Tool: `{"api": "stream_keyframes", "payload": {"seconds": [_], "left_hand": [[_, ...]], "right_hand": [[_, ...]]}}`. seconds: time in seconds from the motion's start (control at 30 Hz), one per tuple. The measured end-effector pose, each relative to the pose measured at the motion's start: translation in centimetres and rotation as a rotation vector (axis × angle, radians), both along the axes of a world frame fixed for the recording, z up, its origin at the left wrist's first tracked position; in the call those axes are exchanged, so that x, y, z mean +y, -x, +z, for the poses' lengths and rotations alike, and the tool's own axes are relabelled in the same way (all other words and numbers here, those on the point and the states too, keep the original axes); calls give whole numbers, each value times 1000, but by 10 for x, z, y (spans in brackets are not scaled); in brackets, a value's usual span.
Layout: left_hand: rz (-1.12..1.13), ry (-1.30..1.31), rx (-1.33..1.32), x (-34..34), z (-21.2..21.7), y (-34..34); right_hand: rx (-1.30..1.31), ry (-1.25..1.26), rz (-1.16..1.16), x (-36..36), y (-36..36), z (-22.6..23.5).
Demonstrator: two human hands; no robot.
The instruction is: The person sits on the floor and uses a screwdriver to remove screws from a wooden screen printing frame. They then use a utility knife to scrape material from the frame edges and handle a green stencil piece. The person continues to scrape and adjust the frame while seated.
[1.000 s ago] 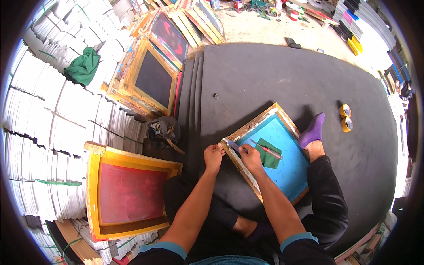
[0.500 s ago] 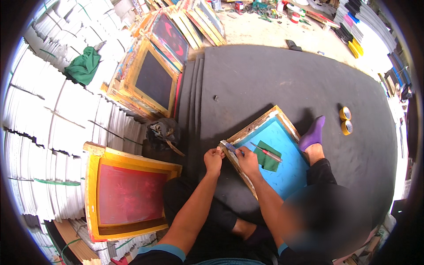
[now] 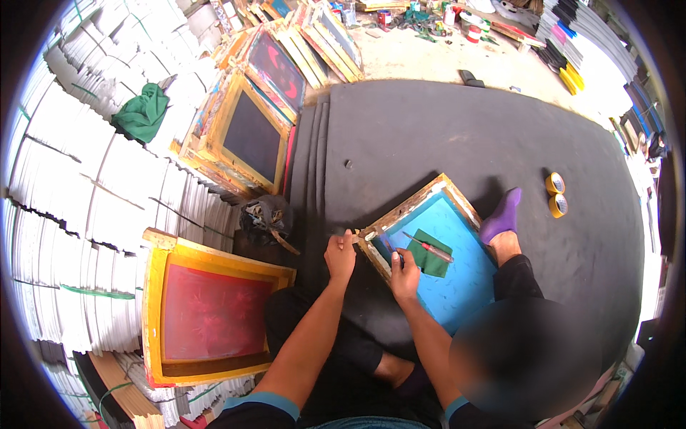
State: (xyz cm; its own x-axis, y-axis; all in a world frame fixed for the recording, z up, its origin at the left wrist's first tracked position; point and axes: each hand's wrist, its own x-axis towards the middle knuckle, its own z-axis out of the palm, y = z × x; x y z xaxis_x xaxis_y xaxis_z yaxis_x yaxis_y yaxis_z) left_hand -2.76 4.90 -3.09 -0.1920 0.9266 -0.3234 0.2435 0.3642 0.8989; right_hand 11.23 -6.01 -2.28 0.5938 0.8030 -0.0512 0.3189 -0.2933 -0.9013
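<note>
— Blue-meshed wooden screen frame [image 3: 436, 247] lies where?
— On the black mat [image 3: 429, 136], by the knee. Left hand [image 3: 340, 255] pinches its corner; right hand [image 3: 404, 274] presses curled fingers on the mesh.

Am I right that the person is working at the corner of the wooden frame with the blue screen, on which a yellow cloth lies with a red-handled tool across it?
Not quite: the cloth is green, not yellow, as the head view shows. It lies on the blue screen of the wooden frame, with the red-handled tool across it, while the left hand and right hand are at the frame's corner.
</note>
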Motion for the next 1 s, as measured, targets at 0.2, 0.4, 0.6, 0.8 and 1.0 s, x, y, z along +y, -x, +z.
{"api": "stream_keyframes", "payload": {"seconds": [0.2, 0.4, 0.6, 0.8, 1.0], "left_hand": [[-370, 22, 668, 19, 42, -17], [-495, 49, 763, 22, 31, -20], [-395, -331, 596, 1, -13, -14], [-129, -205, 68, -24, -41, -12], [60, -258, -354, -20, -25, -1]], "right_hand": [[-63, -131, -50, -5, 6, -13], [-4, -83, -66, -3, 6, -7], [-47, -87, -52, -1, 10, -8], [-58, -39, -45, -1, 11, -8], [-59, -31, -40, 0, 11, -6]]}}
